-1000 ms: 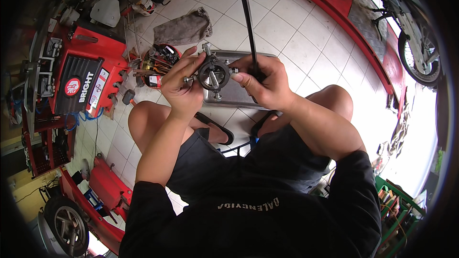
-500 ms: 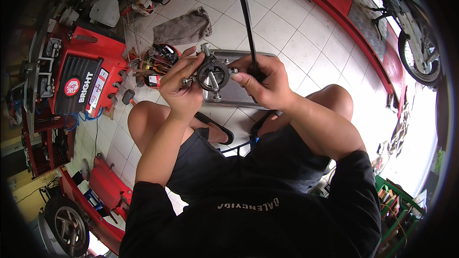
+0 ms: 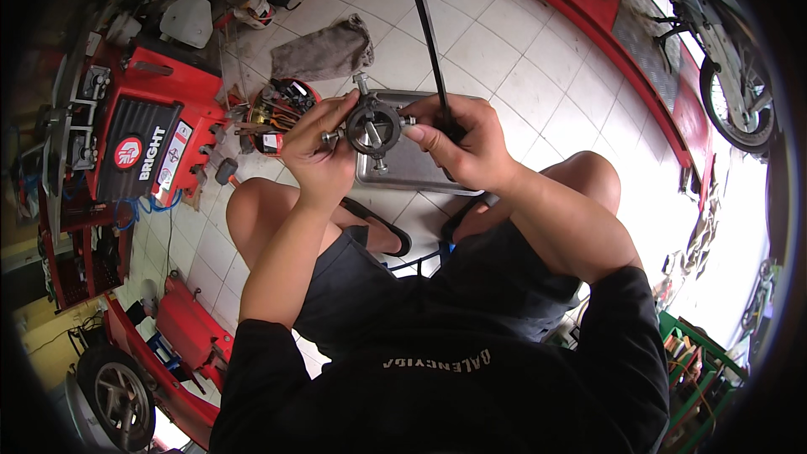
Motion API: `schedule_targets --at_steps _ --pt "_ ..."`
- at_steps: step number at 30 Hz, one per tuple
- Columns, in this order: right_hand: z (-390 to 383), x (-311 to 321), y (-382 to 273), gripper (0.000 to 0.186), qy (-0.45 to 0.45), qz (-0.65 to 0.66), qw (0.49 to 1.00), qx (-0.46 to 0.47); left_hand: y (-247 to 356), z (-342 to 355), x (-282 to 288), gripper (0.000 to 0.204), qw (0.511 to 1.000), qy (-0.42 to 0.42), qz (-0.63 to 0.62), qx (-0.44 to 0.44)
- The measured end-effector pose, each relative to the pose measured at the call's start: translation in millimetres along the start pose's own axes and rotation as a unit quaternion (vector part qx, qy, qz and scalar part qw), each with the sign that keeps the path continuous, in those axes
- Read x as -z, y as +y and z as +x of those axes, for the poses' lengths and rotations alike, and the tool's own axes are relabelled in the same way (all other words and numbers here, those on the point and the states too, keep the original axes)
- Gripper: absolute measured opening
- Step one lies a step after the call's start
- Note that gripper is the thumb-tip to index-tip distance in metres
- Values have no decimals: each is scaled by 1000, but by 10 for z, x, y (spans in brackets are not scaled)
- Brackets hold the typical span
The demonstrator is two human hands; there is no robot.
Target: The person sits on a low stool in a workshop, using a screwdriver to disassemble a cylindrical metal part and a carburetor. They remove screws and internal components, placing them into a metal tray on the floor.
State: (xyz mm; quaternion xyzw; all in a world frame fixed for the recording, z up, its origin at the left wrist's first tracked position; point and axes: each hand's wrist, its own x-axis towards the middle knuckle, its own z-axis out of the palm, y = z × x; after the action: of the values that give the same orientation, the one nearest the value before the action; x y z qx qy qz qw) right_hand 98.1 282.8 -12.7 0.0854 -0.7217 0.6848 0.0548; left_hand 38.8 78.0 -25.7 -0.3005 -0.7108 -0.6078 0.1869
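Observation:
A dark round metal ring tool [image 3: 357, 132] with several bright bolts sticking out around its rim is held up in front of me. My left hand [image 3: 324, 147] is closed on its left side, fingers curled over the edge by a bolt. My right hand [image 3: 466, 143] is closed at the ring's right side, its thumb pressed at the bolt there. A long dark bar [image 3: 429, 29] rises from the right hand toward the far floor; how it meets the ring is hidden by the fingers. Below both hands lies a shallow metal tray [image 3: 412, 175].
Left of the tray is a round container of hand tools [image 3: 290, 94], with a grey rag [image 3: 324, 50] beyond it. A red machine [image 3: 151, 130] stands at the left, near a hammer [image 3: 225, 171]. A motorcycle wheel [image 3: 731, 101] is at far right, behind a red platform edge [image 3: 588, 29].
The ring has turned slightly so its opening faces me more squarely. The bar's far end has shifted a little to the left. Both hands keep their hold.

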Motion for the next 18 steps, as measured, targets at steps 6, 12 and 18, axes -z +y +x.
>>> schedule_targets --at_steps 6,12,18 --pt "50 -3 -69 31 -32 21 998 -40 -135 6 57 56 994 40 -65 81" --pt "59 -35 -4 32 -75 -77 993 -47 -388 77 227 22 900 111 -335 256" --pt "45 -83 125 24 -112 -205 972 12 -374 124 276 19 782 162 -448 401"
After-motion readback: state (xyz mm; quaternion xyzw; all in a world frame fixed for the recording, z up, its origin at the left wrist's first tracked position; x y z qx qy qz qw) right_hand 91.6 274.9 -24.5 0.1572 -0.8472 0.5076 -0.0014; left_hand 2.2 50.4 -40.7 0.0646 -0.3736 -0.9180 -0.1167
